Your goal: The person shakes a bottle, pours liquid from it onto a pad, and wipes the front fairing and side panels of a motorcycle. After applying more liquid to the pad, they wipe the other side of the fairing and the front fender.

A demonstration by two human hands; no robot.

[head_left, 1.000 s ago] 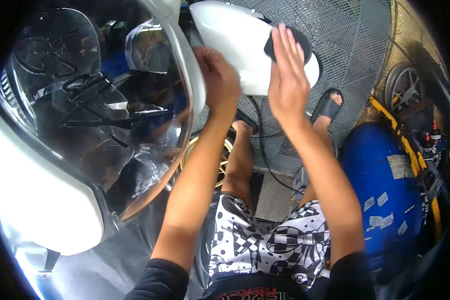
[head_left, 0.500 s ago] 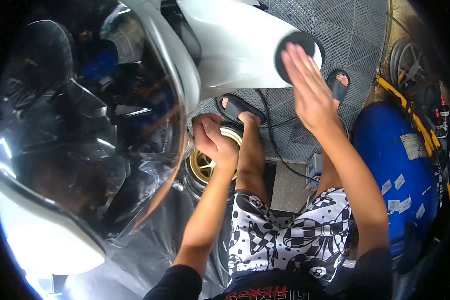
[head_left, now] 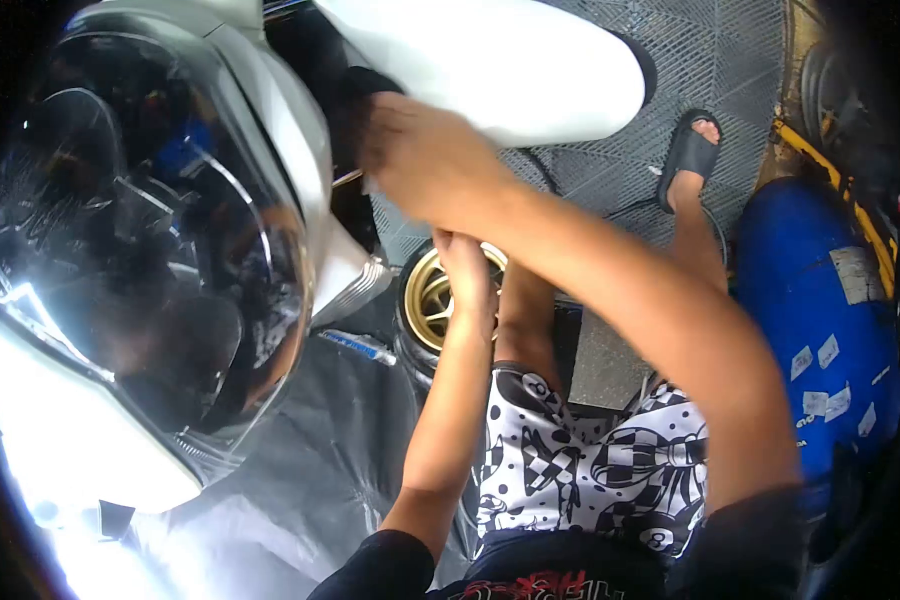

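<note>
My right hand (head_left: 425, 155) is blurred and bent over a dark round pad (head_left: 367, 88), beside the inner edge of a long white panel (head_left: 510, 70). The fingers look curled against the pad. Below the right wrist, my left hand (head_left: 462, 262) is raised in front of a gold-rimmed wheel (head_left: 425, 300); its fingertips are hidden behind the right forearm. To the left, a clear curved windscreen (head_left: 140, 260) with a pale frame reflects light.
A blue barrel (head_left: 820, 330) with paper labels stands at the right beside a yellow bar (head_left: 820, 160). Black plastic sheeting (head_left: 310, 470) covers the lower left, with a blue and white tube (head_left: 360, 346) on it. Grey matting (head_left: 710, 60) lies under the sandalled foot.
My right hand and the pad have moved left from the outer end of the white panel to its inner edge. My left hand has shifted right, partly behind the right forearm. The view has shifted too.
</note>
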